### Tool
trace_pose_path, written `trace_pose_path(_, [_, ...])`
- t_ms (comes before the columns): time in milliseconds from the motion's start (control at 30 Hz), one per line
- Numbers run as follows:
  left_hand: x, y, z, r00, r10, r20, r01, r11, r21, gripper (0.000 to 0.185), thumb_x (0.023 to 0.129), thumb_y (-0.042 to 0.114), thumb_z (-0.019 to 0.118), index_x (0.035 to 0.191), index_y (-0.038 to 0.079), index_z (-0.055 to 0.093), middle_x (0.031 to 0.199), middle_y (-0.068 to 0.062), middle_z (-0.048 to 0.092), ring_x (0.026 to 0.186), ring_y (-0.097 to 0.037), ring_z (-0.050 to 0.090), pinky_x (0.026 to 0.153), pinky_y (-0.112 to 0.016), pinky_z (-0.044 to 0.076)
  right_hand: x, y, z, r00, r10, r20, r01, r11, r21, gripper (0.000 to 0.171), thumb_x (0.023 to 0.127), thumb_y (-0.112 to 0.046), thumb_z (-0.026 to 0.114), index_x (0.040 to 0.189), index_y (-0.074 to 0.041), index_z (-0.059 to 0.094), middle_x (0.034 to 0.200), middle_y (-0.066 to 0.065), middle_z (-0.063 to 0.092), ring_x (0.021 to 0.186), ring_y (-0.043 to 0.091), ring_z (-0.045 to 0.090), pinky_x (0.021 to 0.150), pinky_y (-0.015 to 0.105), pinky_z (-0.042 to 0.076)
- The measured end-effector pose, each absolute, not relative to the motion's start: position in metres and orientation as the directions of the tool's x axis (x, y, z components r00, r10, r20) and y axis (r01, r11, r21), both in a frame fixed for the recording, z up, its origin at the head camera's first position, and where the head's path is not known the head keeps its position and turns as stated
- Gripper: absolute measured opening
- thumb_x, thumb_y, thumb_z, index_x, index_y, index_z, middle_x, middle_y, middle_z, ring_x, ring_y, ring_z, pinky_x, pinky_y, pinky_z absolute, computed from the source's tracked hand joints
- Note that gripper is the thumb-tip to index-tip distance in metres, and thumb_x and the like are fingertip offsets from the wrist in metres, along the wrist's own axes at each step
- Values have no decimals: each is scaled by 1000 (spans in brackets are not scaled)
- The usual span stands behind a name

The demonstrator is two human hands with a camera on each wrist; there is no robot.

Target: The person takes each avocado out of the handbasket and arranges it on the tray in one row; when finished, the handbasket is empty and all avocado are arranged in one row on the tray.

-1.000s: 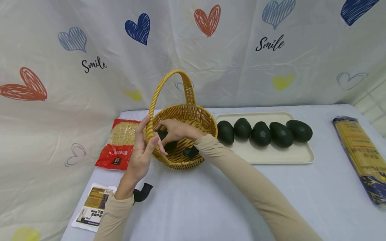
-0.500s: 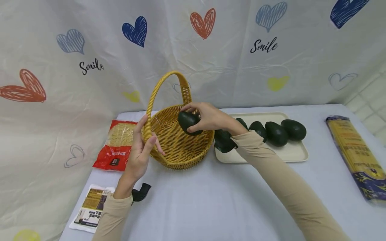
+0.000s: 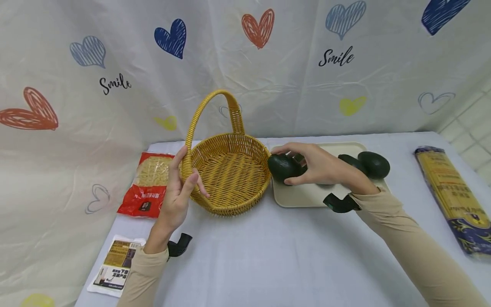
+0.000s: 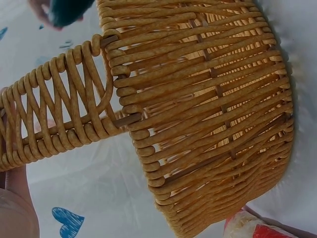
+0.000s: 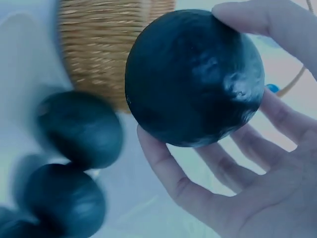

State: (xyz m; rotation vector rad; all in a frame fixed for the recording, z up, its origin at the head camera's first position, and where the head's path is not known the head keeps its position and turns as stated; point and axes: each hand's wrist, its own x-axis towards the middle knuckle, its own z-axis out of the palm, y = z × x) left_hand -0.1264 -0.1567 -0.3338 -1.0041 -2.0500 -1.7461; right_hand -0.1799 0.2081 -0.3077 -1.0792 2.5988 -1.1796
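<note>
The right hand [image 3: 322, 168] grips a smooth, firm avocado [image 3: 283, 167] at centre frame, fingers cupping its widest part. The left hand [image 3: 180, 192] clasps the stiff, light wicker basket [image 3: 230, 170] by its handle base.

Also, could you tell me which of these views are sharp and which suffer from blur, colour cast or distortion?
Head view: evenly lit and sharp, though the wide lens bows the table edges. Left wrist view: the basket weave is crisp, while the avocado at the top corner is soft. Right wrist view: a bluish cast overall; the held avocado is fairly sharp with glare spots, the avocados on the tray are smeared.
</note>
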Motion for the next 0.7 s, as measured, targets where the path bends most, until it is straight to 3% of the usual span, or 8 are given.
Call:
trace_pose_path(100, [-127,-156,-334,-722,327,609,653,33,757,60,114,22,42,164,11,11,74,-9,56,70,-15,63,72,-26,57,-173,218,-321,-744,-643,180,-565,462,-683,66,81,-10,91,140,-11,62,135,4,65,119,24,62,90,51,57])
trace_pose_path(233, [-128,-156,-334,-718,328,614,655,21,755,60,114,23,43,165,13,12,75,-9,55,71,-14,62,71,-26,58,-167,228,-338,-749,-645,152,-567,505,-651,65,80,-11,91,139,-15,64,136,0,65,118,21,61,86,45,56])
trace_pose_path(467, [-128,-156,-334,-713,324,622,659,7,752,59,114,22,43,165,15,13,76,-8,55,71,-14,61,70,-26,59,-164,238,-361,-725,-673,145,-613,535,-582,68,76,-3,90,138,-14,64,135,-2,65,127,20,60,103,48,50])
trace_pose_path(700, [-128,-154,-335,-710,320,627,662,4,749,59,114,21,42,165,16,14,75,-9,55,70,-14,61,69,-26,59,-160,238,-371,-725,-680,105,-623,583,-522,68,76,-3,91,138,-13,66,131,-1,63,122,20,60,101,48,51])
